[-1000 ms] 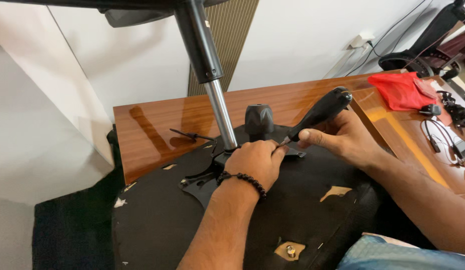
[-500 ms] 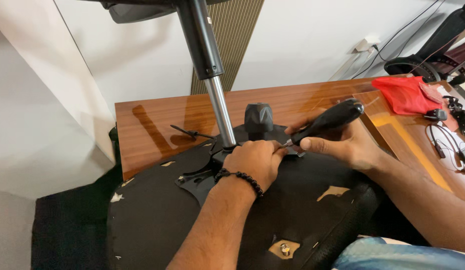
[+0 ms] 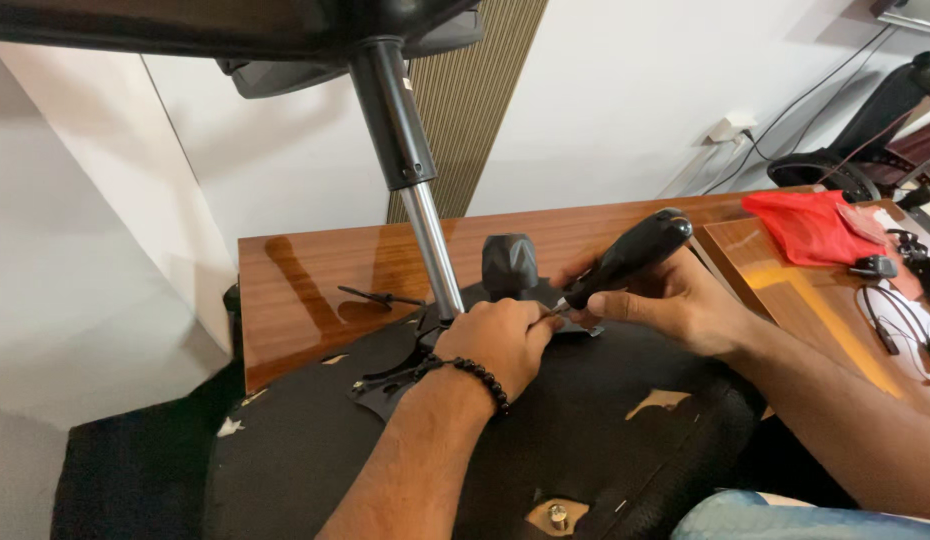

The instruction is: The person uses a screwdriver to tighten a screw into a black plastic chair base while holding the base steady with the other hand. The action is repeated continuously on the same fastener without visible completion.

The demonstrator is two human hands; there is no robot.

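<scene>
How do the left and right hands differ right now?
The right hand grips a black-handled screwdriver, tilted; the left hand holds no tool and is curled down on the black seat underside. The left wrist wears a bead bracelet; the right is bare. Both meet at the screwdriver's tip.

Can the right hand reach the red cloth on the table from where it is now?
Probably yes, but not freely. The red cloth lies apart on the wooden table, with nothing between. Yet the right hand grips the black-handled screwdriver, so it must release that first.
</scene>
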